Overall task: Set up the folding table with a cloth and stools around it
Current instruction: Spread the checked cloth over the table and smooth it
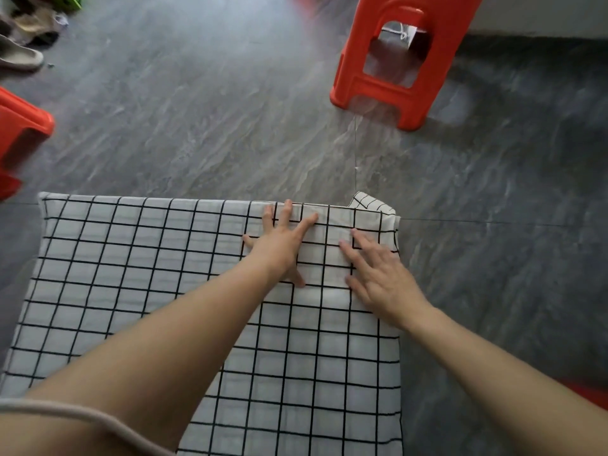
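Note:
A white cloth with a black grid covers the folding table, which is hidden under it. My left hand lies flat with spread fingers on the cloth near the far edge. My right hand rests flat on the cloth beside it, close to the far right corner, where a fold of cloth sticks up. One orange plastic stool stands on the floor beyond the far right corner. Part of a second orange stool shows at the left edge.
Grey stone-patterned floor surrounds the table. Shoes and slippers lie in the far left corner. A sliver of something orange shows at the lower right, behind my right forearm. A pale cord crosses my left arm.

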Action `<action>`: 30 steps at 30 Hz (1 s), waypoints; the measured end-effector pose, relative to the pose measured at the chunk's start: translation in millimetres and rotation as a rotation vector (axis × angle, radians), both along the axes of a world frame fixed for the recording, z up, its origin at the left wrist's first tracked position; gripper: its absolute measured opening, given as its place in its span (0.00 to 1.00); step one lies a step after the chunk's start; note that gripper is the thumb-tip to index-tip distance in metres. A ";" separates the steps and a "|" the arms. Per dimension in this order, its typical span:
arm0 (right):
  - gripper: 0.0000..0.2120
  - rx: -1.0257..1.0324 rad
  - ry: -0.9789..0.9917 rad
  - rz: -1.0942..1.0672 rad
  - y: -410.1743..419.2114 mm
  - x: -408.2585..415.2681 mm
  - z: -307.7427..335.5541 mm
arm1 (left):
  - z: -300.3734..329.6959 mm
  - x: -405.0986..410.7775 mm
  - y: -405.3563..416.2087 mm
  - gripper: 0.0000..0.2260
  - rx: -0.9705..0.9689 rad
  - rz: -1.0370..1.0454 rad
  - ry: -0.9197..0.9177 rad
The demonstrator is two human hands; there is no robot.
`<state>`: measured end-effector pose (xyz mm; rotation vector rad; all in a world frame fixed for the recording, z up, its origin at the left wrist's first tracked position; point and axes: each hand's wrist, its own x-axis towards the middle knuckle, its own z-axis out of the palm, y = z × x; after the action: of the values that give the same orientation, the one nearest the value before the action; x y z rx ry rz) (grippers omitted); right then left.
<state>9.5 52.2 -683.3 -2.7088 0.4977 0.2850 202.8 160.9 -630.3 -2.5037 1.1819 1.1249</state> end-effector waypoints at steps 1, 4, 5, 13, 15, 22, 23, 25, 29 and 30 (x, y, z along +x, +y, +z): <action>0.30 -0.014 0.024 0.010 -8.7 -12.9 -4.7 | -0.7 -0.3 0.0 0.57 -0.009 0.007 0.000; 0.28 0.082 0.186 -0.372 -31.1 -41.7 -9.0 | -1.5 0.0 2.0 0.57 -0.021 0.009 0.002; 0.27 0.114 0.301 -0.537 -38.7 -50.7 -10.9 | -1.8 0.2 2.7 0.57 -0.022 0.007 0.003; 0.26 0.313 0.066 -0.921 -49.2 -1.8 18.9 | -1.7 0.5 1.8 0.57 -0.018 0.011 -0.003; 0.27 0.440 -0.051 -1.044 -50.7 37.0 23.2 | -1.9 0.2 1.6 0.57 -0.011 0.010 -0.005; 0.21 0.726 -0.131 -1.549 -74.4 57.4 -14.0 | -4.0 0.5 -0.2 0.57 -0.006 0.012 0.007; 0.16 0.664 -0.142 -1.576 -79.3 50.5 -13.9 | -4.2 0.7 -0.5 0.57 -0.005 0.016 0.011; 0.11 0.415 -0.126 -1.536 -87.7 40.7 -4.5 | -3.4 1.0 -0.7 0.57 0.003 0.023 0.017; 0.14 0.121 -0.313 -1.083 -61.9 47.8 30.8 | -3.8 1.7 -1.0 0.57 -0.003 0.021 0.023; 0.15 0.090 -0.406 -0.938 -42.1 52.4 37.2 | -3.8 1.9 -1.1 0.57 -0.005 0.024 0.025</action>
<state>62.0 10.1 -646.0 -2.0621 1.4592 -0.4666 204.6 159.8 -634.0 -2.5213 1.1645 1.1641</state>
